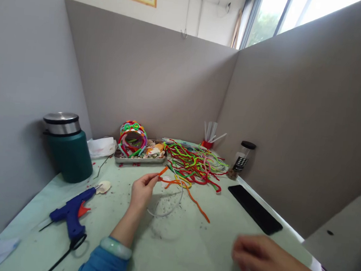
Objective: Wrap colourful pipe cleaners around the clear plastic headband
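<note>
My left hand (143, 190) is closed in a pinch on an orange pipe cleaner (197, 204), just in front of the pile. One orange end rises above my fingertips and a long tail trails to the right over the table. A thin pale hoop (173, 209), like a headband, curves beside and below this hand; I cannot tell whether my fingers grip it too. My right hand (254, 257) is over the table at the lower right, apart from these things. Its fingers look curled but are smeared by motion, so what they hold, if anything, does not show.
A tangle of coloured pipe cleaners (193, 162) lies at the back. Left of it, a metal tray (139, 161) bears wrapped headbands (133, 139). A blue glue gun (72, 212), a green flask (68, 152), a black-lidded jar (241, 160) and a black slab (254, 208) stand or lie around.
</note>
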Motion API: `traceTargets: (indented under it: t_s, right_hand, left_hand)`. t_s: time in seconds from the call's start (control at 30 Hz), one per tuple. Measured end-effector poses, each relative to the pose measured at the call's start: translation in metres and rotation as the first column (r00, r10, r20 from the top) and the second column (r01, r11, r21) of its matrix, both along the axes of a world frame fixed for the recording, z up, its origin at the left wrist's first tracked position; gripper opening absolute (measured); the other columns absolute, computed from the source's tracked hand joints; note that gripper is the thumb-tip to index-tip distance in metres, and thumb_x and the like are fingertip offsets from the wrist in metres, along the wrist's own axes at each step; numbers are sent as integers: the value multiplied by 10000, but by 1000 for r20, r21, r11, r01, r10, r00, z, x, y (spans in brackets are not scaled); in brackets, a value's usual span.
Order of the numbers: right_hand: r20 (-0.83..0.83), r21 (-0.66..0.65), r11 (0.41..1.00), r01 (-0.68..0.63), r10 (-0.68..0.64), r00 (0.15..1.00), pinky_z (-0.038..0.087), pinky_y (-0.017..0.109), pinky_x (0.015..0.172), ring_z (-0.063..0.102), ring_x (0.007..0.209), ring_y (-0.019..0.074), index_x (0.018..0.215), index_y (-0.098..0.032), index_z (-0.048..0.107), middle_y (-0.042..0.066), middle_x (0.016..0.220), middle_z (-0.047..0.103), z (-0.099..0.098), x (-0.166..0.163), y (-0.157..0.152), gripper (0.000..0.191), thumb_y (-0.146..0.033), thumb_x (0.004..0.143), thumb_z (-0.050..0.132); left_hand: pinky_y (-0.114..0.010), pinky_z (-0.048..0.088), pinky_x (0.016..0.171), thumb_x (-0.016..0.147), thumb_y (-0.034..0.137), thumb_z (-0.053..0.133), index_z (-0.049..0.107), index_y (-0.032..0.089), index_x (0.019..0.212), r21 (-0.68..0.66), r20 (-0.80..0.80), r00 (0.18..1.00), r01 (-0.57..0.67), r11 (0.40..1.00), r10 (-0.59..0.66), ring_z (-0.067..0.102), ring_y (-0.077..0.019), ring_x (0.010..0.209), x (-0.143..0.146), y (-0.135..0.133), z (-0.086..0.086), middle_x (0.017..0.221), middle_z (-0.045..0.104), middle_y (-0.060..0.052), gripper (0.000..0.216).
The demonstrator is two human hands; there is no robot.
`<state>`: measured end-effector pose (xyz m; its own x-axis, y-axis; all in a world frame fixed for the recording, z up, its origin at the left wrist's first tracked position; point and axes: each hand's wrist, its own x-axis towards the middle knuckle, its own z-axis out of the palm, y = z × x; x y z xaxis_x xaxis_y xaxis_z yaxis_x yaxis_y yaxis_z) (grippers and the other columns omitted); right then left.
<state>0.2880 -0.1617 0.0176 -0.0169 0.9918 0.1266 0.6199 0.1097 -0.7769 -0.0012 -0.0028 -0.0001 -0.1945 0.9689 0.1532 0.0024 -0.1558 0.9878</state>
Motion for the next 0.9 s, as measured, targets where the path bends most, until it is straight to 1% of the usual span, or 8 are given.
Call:
traceTargets:
  t_s: [0.03,0.13,0.2,0.3,0.47,0.57,0.73,0.9]
  right_hand:
    - [171,-15,995,-97,98,980,406,256,495,543,498,145,686,-191,622,15,609,599,2,-8,22,189,-372,742,619]
    - [517,171,984,-41,-54,854,389,287,589,584,703,211,897,-177,596,97,888,622,-5,-35,79,217,-352,772,564]
    - [632,150,984,-95,-22,775,364,276,572,580,672,200,804,-166,584,88,814,618,-15,-49,105,165,-292,822,479]
    - [633,186,966,-180,22,774,353,249,584,570,669,170,760,-171,555,56,748,607,-17,-58,135,197,-244,861,402]
    - [574,362,917,-166,-79,815,342,247,603,558,688,162,779,-172,545,51,773,613,17,-78,195,194,-280,869,410]
    - [576,326,930,-170,-53,816,339,256,601,564,709,177,768,-163,568,70,797,624,25,-98,225,173,-284,839,467]
    - [167,137,921,-366,342,925,382,237,584,554,655,144,760,-167,588,42,738,625,7,-114,225,258,-322,868,413]
    - [-375,-216,738,-640,542,752,352,192,405,438,393,71,723,-147,554,13,594,600,-6,-119,199,327,-420,848,424]
  left_hand:
    - [-210,403,494,664,314,610,681,125,877,-4,2,1000,-1,1000,1,559,-121,505,0,-1,1,582,667,-23,293]
    - [-189,316,399,657,345,622,676,117,896,-14,19,1000,14,1000,-14,440,-65,376,0,-3,4,569,651,-11,334]
    - [-181,229,348,653,375,632,666,117,912,-20,53,997,49,999,-47,336,-31,325,0,-4,5,593,649,-9,367]
    - [-176,156,330,651,390,645,655,116,915,-29,107,990,100,995,-97,268,-13,313,0,-5,5,559,617,11,380]
    - [-167,148,323,678,363,642,645,122,919,-54,144,978,162,985,-153,258,-13,318,2,-4,2,482,552,44,341]
    - [-164,151,319,681,354,644,646,117,904,-97,120,979,179,979,-167,259,-2,321,4,-4,2,573,609,12,326]
    - [-162,152,311,679,362,643,635,108,895,-158,113,985,148,976,-131,265,5,311,6,-2,1,638,630,-6,334]
    - [-152,159,312,668,362,650,593,96,906,-179,116,990,95,979,-75,264,-8,305,4,1,-2,468,517,63,362]
